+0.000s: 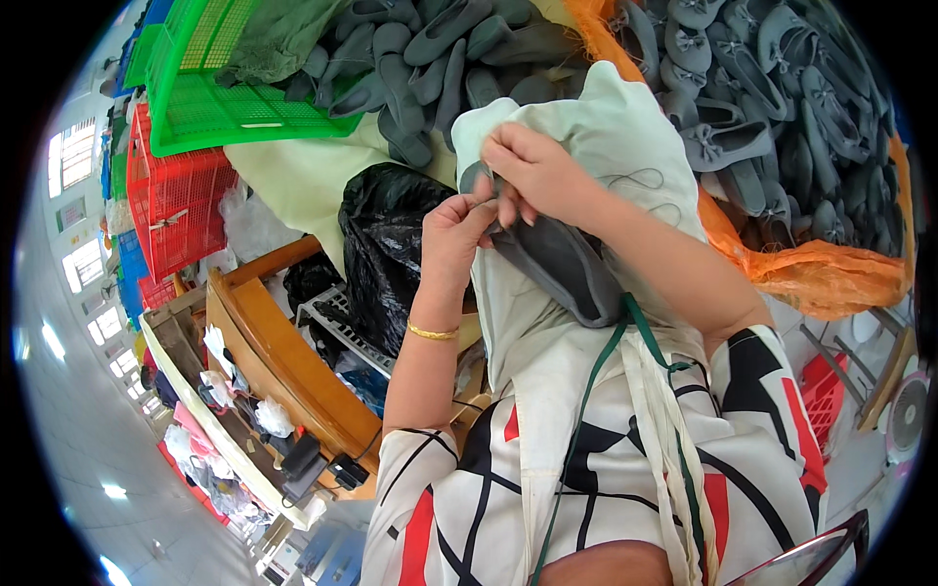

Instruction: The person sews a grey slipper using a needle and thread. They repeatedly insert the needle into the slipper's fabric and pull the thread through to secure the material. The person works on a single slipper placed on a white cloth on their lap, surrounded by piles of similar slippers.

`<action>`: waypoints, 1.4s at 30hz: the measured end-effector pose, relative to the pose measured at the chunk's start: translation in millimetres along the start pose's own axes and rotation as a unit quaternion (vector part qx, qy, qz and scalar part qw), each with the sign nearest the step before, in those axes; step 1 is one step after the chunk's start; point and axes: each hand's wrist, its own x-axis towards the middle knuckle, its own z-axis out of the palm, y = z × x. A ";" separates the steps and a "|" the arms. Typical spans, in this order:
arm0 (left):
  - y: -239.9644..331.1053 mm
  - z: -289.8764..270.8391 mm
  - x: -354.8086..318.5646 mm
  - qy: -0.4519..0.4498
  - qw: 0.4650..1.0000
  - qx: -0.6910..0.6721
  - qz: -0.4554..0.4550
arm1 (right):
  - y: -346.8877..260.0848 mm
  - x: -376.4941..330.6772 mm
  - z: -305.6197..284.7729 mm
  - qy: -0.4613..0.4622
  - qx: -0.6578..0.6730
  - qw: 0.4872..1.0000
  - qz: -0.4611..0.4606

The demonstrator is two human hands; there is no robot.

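Observation:
A grey soft shoe (565, 266) lies on a pale cloth (625, 137) draped over my lap. My left hand (451, 239), with a gold bangle at the wrist, pinches the shoe's rim at its upper end. My right hand (532, 171) grips the same end from above, fingers closed on the rim just beside the left hand's fingers. A thin dark thread (640, 181) curls on the cloth to the right of my hands.
Piles of grey shoes lie ahead (440, 49) and to the right on orange plastic sheeting (831, 278). A green crate (210, 83) and a red crate (176, 200) stand at the left. A black bag (386, 244) and a wooden bench (283, 361) lie below them.

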 end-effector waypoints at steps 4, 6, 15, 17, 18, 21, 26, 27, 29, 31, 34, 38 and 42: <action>3.2 -0.2 -0.5 -0.001 0.999 0.028 0.019 | -5.6 -30.7 -80.1 -0.028 0.142 0.989 0.000; 1.6 -0.3 -2.9 0.012 0.999 0.028 0.017 | -38.7 -55.4 -138.2 0.109 0.206 0.970 -0.070; 0.1 2.1 1.8 -0.015 0.999 0.040 0.034 | -130.5 -287.1 -441.4 0.642 0.046 0.685 -0.342; 0.1 3.9 1.6 -0.013 0.998 0.037 0.048 | -132.8 -284.0 -423.9 0.712 -0.094 0.628 -0.301; -0.2 6.3 0.7 -0.008 0.998 0.032 0.058 | -131.8 -270.4 -406.4 0.694 -0.149 0.641 -0.291; -4.1 6.0 -11.8 0.043 0.993 0.023 0.107 | -111.7 -190.3 -296.0 0.531 -0.239 0.771 -0.257; -30.7 -14.6 -22.1 0.142 0.954 0.213 0.153 | -37.6 -86.1 -126.1 0.127 -0.471 0.835 -0.255; -29.8 -10.0 -25.1 0.125 0.964 0.204 0.113 | -25.1 -73.2 -107.0 0.081 -0.493 0.826 -0.261; -21.9 -3.8 -28.9 0.085 0.978 0.182 0.051 | 5.9 -48.6 -79.2 0.035 -0.539 0.794 -0.279; -25.5 -7.2 -26.2 0.058 0.987 0.129 0.075 | 16.7 -35.1 -61.4 0.014 -0.578 0.775 -0.254; -21.9 -6.7 -19.6 0.119 0.936 0.254 0.215 | 17.2 -32.8 -47.2 -0.027 -0.608 0.777 -0.157; -8.2 19.2 -36.0 0.186 0.778 0.455 0.391 | 17.3 -34.5 -47.4 -0.036 -0.618 0.775 -0.126; -10.3 44.0 -42.6 0.112 0.652 0.617 0.426 | 21.7 -31.3 -49.8 -0.050 -0.629 0.761 -0.149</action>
